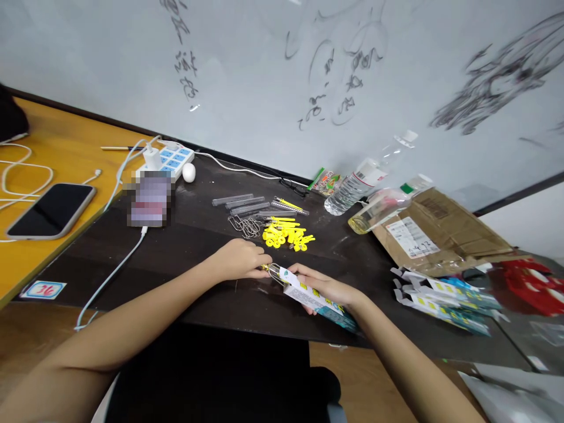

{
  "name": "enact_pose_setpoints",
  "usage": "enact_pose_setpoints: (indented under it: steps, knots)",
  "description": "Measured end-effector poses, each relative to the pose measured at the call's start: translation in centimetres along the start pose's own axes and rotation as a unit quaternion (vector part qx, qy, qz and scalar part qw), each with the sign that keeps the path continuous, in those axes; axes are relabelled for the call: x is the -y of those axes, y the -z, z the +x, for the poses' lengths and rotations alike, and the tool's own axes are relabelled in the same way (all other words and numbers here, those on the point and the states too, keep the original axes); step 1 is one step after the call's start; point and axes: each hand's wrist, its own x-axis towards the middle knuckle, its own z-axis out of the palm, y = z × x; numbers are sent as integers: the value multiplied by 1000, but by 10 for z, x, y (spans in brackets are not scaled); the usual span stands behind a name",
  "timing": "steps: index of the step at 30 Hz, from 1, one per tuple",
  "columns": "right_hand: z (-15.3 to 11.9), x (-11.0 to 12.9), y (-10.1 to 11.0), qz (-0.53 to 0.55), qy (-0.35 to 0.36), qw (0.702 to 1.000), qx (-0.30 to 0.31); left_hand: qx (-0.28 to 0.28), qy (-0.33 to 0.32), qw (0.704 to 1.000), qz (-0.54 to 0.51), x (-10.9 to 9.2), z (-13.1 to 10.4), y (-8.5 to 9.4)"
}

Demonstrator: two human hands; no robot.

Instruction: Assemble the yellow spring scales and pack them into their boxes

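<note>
My right hand [330, 286] is wrapped round a slim white-and-teal cardboard box [311, 298], its open end facing left. My left hand [240, 260] is closed at that end, fingertips pinching a small yellow-tipped piece with a bent metal wire hook [274, 270]; how much of it is inside the box is hidden. Just beyond my hands lie a pile of small yellow plastic parts [286, 234] and a cluster of metal wire hooks [244, 227]. Several clear plastic tubes [247, 205] rest behind them, beside a tube with a yellow piece in it [288, 205].
To the right are several similar flattened or opened boxes [449, 299], a brown parcel [436, 229] and two plastic bottles [356, 185]. A charging phone [150, 200], its cable and a power strip [176, 160] occupy the left. Behind the dark table [198, 235] stands a whiteboard [247, 88].
</note>
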Motion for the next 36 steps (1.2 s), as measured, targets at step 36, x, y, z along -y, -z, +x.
enact_pose_setpoints:
  steps: [36]
  knots:
    - [-27, 31, -31, -544, 176, 768, -291, 50, 192, 738, -645, -23, 7, -13]
